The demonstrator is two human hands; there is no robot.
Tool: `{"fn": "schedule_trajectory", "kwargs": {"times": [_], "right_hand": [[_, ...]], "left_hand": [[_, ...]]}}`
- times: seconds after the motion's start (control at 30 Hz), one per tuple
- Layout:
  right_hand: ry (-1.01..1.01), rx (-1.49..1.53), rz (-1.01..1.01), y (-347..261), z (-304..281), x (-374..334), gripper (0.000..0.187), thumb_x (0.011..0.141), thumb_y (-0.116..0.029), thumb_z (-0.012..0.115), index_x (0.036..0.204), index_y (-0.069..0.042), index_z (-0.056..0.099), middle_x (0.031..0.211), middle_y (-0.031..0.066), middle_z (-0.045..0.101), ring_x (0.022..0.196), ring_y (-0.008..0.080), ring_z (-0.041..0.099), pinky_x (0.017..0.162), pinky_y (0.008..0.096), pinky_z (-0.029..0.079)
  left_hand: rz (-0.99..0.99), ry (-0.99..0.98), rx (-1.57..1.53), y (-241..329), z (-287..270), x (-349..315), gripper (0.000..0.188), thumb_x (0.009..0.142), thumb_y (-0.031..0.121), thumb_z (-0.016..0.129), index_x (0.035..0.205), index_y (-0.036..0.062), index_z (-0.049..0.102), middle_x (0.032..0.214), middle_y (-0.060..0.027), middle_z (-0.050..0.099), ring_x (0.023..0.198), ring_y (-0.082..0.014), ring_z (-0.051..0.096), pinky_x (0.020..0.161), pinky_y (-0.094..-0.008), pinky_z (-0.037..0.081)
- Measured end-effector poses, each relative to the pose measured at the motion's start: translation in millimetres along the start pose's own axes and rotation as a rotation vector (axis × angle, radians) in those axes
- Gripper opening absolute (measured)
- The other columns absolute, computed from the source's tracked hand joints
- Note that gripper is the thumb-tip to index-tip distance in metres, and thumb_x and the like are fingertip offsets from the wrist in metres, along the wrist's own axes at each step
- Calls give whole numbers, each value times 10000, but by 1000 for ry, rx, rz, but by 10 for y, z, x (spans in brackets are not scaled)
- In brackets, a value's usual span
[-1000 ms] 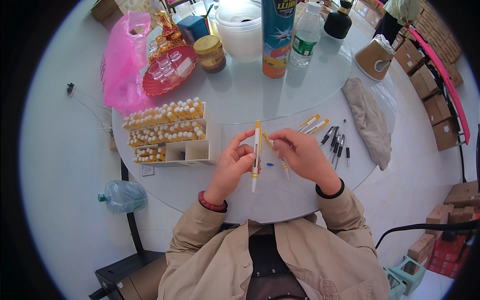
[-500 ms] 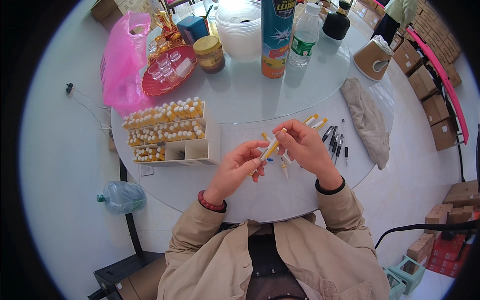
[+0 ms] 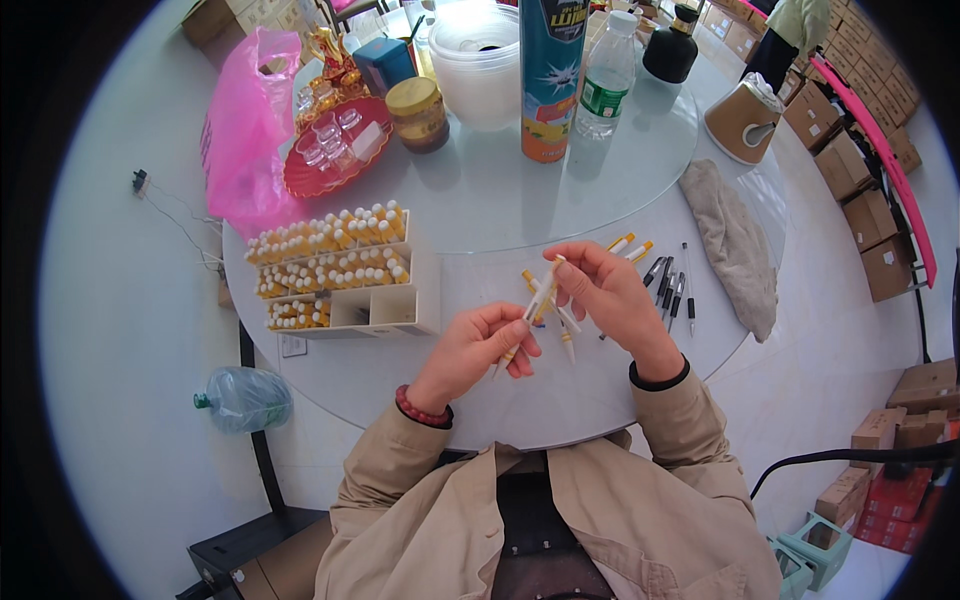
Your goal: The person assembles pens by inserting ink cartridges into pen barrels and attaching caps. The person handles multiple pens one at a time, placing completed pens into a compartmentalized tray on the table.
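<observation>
Head view: a white-and-yellow pen sits between the two hands, above the desk. The left hand has its grip clamped around the lower barrel; the right hand has thumb and finger pinched together on the upper end. Handling of this pen looks unfinished, I judge, as both hands are on it. Further white-and-yellow pens lie loose by the right hand (one more lies partly under the hands), along with black pens. To the left, a white rack holds yellow pieces with white ends, packed along two rows and at the left end of the nearest. Right of the black pens lies a grey cloth. Farther out, a spray can, a water bottle and a lidded jar stand on the glass turntable, bounding the space ahead.
</observation>
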State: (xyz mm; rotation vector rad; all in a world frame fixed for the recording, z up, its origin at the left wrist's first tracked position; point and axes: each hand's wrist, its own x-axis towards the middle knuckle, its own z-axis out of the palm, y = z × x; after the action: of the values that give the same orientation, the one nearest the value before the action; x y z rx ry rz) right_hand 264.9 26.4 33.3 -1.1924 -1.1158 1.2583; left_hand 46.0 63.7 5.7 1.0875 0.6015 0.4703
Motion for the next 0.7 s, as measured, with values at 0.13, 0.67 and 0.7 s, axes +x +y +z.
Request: {"fn": "schedule_trajectory", "kwargs": {"times": [0.13, 0.67, 0.7], "right_hand": [[22, -1, 2, 39, -42, 7, 234, 1012, -213, 618, 1123, -9, 647, 938, 1, 669, 748, 51, 600, 603, 208, 470], [-165, -994, 2, 64, -125, -70, 219, 828, -169, 734, 943, -50, 591, 776, 116, 676, 773, 332, 662, 668, 429, 504], [-178, -991, 10, 70, -124, -73, 212, 829, -163, 725, 946, -52, 588, 792, 118, 677, 789, 335, 662, 675, 430, 506]], "left_hand": [[166, 147, -165, -60, 68, 24, 212, 1046, 182, 537, 1177, 20, 574, 951, -89, 697, 821, -166, 694, 708, -276, 553], [296, 526, 941, -234, -21, 78, 598, 863, 45, 724, 1391, 31, 444, 987, -115, 582, 650, -161, 622, 592, -302, 507], [320, 524, 1021, -230, -20, 76, 599, 853, 47, 733, 1386, 43, 459, 1005, -120, 582, 689, -182, 633, 611, -313, 510]]}}
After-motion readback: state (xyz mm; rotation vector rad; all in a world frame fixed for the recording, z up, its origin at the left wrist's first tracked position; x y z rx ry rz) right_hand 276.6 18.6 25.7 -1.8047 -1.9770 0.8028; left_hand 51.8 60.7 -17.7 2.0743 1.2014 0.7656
